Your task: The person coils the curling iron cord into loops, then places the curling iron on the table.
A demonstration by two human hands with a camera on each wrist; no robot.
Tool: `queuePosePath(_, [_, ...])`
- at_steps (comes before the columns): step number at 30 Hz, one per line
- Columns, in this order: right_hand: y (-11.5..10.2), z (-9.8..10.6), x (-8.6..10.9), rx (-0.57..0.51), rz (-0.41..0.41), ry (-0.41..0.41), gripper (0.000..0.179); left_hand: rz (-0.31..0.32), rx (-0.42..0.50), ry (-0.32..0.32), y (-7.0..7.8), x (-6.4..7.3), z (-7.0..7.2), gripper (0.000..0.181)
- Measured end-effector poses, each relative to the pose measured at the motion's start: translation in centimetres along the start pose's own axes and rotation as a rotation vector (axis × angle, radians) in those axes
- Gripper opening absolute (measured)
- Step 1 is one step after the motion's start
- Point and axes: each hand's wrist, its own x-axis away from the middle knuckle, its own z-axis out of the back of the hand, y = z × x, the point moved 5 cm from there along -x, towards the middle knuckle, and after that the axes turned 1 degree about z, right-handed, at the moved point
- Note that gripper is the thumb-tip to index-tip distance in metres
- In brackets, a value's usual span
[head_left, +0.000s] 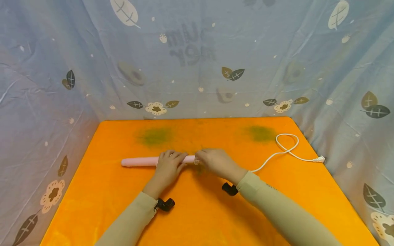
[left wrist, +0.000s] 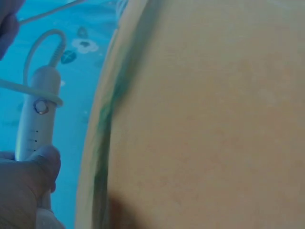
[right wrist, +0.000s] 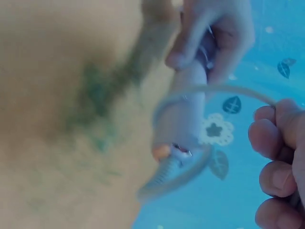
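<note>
Head view bright, even, fairly sharp, light seemingly from above; soft shadow beside my right sleeve point(head_left: 283, 205) on the orange table point(head_left: 191, 225). Left wrist view dimmer, hazy, bluish cast. Right wrist view blurry: white cord point(right wrist: 228, 88) smeared, my left hand point(right wrist: 228, 21) soft.

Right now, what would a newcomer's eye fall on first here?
The bright orange table, set against a patterned blue curtain. Mid-table, the left hand holds a pink wand, while the right hand grips its white cord, looped around the wand's end. The plug lies at the table's right edge.
</note>
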Motion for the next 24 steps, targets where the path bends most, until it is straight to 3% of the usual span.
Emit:
queuePosePath(3, [0.5,0.9,-0.5,0.011,0.012,0.008,0.011,-0.014,-0.001,0.019,0.2,0.2,0.1,0.039])
queuePosePath(9, [2.0,2.4,-1.0,-0.006,0.017,0.097,0.005,-0.063,0.001,0.038,0.3,0.7,0.2,0.037])
queuePosePath(16, [5.0,3.0,-1.1,-0.085,-0.157,0.172,0.019,-0.110,0.043,0.079,0.3,1.1,0.5,0.036])
queuePosePath(24, [6.7,1.9,-0.8,-0.201,-0.260,0.176,0.022,-0.161,0.082,0.098,0.4,1.5,1.4,0.040])
